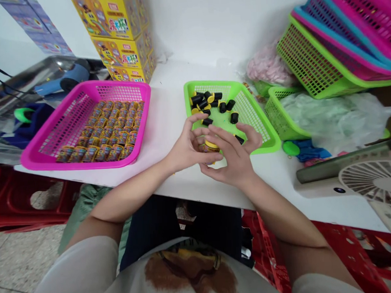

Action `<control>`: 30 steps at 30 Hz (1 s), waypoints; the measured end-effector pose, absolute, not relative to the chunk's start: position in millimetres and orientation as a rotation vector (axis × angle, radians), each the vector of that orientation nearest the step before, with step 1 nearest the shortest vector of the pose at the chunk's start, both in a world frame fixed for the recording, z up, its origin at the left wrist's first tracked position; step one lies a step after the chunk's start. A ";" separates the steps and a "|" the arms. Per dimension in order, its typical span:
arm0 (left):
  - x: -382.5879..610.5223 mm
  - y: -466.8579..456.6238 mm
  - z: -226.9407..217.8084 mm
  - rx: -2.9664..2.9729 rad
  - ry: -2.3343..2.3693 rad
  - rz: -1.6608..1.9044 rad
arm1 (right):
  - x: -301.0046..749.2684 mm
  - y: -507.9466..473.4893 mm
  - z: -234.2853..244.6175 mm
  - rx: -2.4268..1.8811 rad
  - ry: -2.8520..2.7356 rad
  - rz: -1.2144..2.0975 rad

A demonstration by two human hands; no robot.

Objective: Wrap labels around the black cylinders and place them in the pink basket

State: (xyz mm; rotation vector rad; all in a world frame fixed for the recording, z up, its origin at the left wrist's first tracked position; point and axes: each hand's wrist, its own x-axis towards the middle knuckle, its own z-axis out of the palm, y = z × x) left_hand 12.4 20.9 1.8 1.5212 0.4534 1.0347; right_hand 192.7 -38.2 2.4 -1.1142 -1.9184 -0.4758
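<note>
White table (167, 117): pink basket (46, 149) beside green basket (264, 135).

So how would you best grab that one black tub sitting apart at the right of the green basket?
Probably from above, pinching the black tub across its round sides with thumb and finger. It sits apart from the pile, with bare green basket floor around it, so fingers should fit on both sides.

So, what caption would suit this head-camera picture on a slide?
Left hand and right hand hold a small cup beside a green basket, pink basket at left.
</note>
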 end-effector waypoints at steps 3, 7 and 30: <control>12.4 11.7 7.2 1.531 0.396 0.952 | 193.2 -38.5 -3.7 -1.060 -1.927 -0.477; 10.6 5.3 9.2 1.531 0.303 0.754 | 197.4 -38.3 -4.3 -1.089 -1.993 -0.408; 21.7 4.8 -8.9 2.000 0.191 1.397 | 192.5 -36.5 -10.2 -0.833 -1.771 -0.992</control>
